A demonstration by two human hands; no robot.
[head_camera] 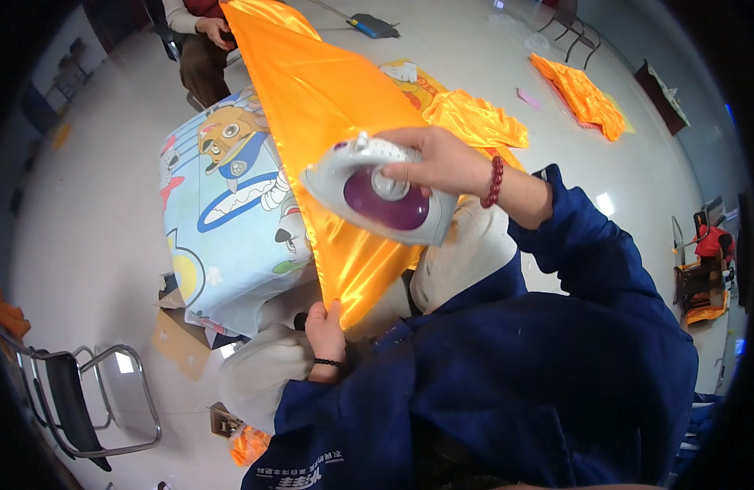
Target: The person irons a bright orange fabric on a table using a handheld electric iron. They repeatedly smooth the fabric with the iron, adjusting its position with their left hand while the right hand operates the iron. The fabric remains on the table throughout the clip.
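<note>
My right hand [435,160] grips the handle of a white clothes iron [377,190] with a purple water tank and a round dial. Beneath the iron stretches a long piece of shiny orange satin cloth [328,104]; whether the soleplate touches it is hidden. My left hand [325,334] pinches the near corner of this cloth between thumb and fingers. The cloth runs away from me across a table or board covered with a light blue cartoon-print sheet [230,257]. Its far end reaches a seated person.
Opposite me sits a person [205,55]. Orange cloth lies bunched [475,119] to the right, more on the floor [579,98]. A broom [374,26] rests at the back. A metal-framed chair [77,392] stands at lower left, with flattened cardboard [180,343] near the table.
</note>
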